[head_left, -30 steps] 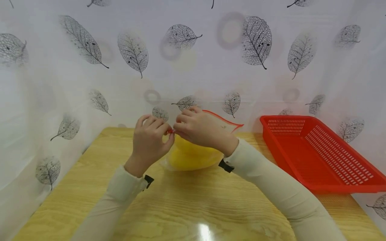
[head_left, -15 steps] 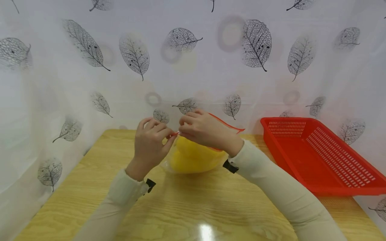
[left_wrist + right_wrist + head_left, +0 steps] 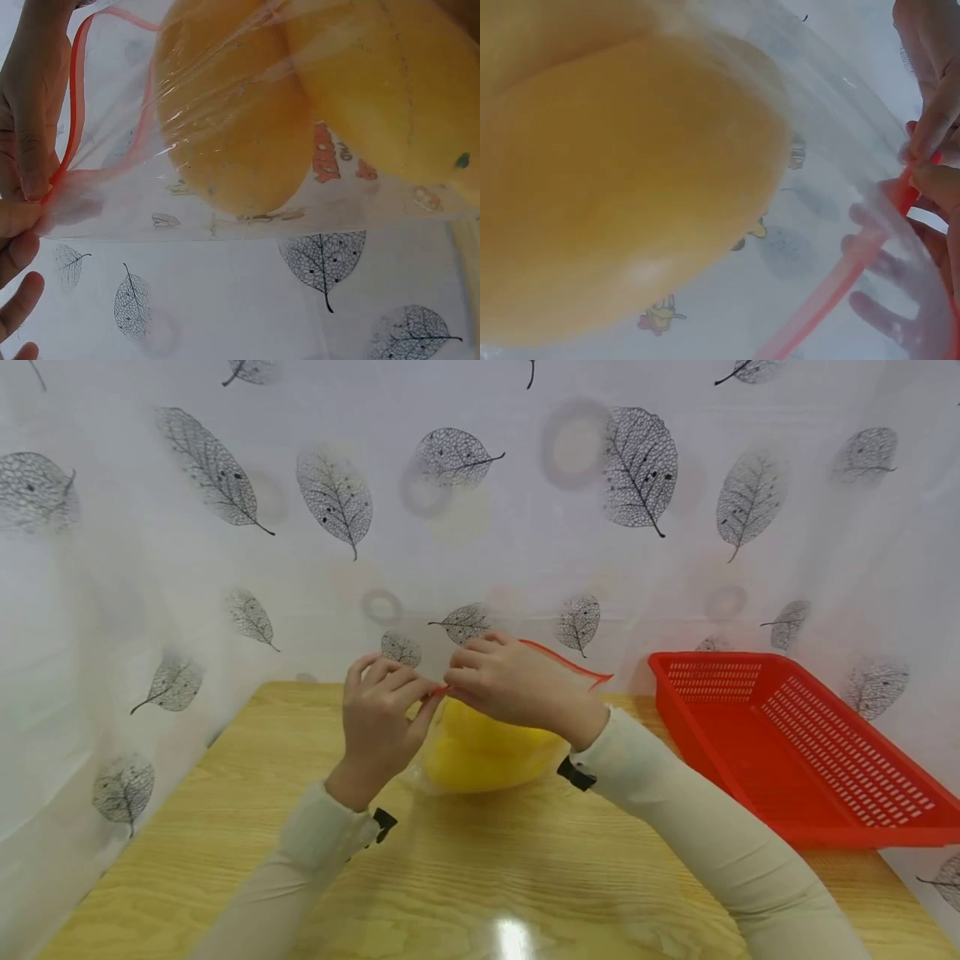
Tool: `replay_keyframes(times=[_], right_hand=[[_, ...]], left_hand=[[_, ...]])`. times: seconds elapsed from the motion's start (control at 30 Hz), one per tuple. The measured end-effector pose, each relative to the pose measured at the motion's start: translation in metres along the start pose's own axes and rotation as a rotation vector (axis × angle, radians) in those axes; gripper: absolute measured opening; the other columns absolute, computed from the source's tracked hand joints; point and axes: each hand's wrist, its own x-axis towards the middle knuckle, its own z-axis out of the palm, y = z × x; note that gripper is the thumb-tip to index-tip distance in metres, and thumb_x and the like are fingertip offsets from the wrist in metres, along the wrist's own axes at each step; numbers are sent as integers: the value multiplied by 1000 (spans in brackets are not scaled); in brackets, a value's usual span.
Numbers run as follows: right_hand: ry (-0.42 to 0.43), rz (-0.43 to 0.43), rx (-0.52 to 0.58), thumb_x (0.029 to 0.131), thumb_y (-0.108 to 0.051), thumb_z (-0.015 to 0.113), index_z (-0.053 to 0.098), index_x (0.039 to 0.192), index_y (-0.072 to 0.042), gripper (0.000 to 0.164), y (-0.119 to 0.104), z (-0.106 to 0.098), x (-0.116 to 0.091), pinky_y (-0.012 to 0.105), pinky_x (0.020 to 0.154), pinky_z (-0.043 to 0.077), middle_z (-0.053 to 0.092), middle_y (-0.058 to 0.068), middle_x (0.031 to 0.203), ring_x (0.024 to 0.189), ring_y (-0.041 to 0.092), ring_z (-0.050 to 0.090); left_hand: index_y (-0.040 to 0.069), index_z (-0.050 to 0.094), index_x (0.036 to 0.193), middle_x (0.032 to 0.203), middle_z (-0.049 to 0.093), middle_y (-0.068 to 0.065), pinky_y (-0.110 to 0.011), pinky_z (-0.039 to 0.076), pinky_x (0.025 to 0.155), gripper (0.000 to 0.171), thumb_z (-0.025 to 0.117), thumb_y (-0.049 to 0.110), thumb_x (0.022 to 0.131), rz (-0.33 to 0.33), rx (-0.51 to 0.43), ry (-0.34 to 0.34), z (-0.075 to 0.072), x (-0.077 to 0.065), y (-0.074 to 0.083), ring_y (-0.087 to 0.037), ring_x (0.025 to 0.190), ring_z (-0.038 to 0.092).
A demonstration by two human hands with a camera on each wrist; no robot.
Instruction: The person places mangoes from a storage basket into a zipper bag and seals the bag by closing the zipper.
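A clear zip bag with a red zip strip along its mouth stands on the table in front of me. Large, smooth yellow rounded things fill it; their kind is unclear through the plastic. My left hand pinches the red strip at the left corner of the mouth between thumb and forefinger. Right beside those fingertips, my right hand pinches the same strip, its back covering part of the bag. In the right wrist view, the fingertips of both hands meet at the strip, and other fingers show through the plastic.
To the right a red plastic basket with slotted sides stands on the wooden table. Behind and to the left hangs a white sheet printed with dark leaves, close to the table's back edge.
Both hands have shifted slightly to the right, still pinching the red strip. The left hand has kept close to the right one. The basket has stayed in place.
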Motion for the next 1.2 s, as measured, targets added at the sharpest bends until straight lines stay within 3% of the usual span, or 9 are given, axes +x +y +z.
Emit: replay_keyframes(times=[0.27,0.47,0.63,0.77,0.97,1.2], right_hand=[[7,-22,14,88,-23,63,67,88,-15,8,2,0,0,33,82,47,68,-3,91,87,17,61],[18,1,26,86,-23,66,68,88,-14,9,5,2,-8,35,81,47,69,-2,89,84,17,62],[-1,-9,-89,87,-22,64,65,88,-12,10,0,2,-9,33,81,47,66,-2,84,81,18,61],[-17,-27,-233,91,-18,58,58,79,-12,13,-4,2,-9,32,77,45,56,-1,73,71,17,54],[17,-36,-354,93,-21,52,53,74,-11,21,-12,8,-5,30,70,44,54,-1,68,64,16,52],[65,-29,-355,90,-19,53,48,67,-14,24,-12,11,-1,31,64,40,45,-2,58,56,15,42]], left_hand=[[6,74,76,71,70,-7,-50,38,94,11,74,17,77,-22,-5,35,-1,-3,1,-25,77,56],[7,72,75,70,68,-6,-50,39,93,11,74,18,77,-14,13,18,-3,-6,0,-25,76,54],[9,67,81,75,65,-6,-47,42,90,12,69,21,79,56,178,-111,-7,0,1,-27,77,56],[10,67,83,75,65,-7,-47,43,91,15,65,24,82,122,311,-182,-8,5,1,-27,77,57],[10,68,77,73,63,-6,-46,42,92,15,66,24,81,145,357,-162,-7,5,0,-26,78,56],[11,69,74,72,61,-4,-46,43,91,13,66,23,79,155,317,-141,-7,5,-2,-25,75,55]])
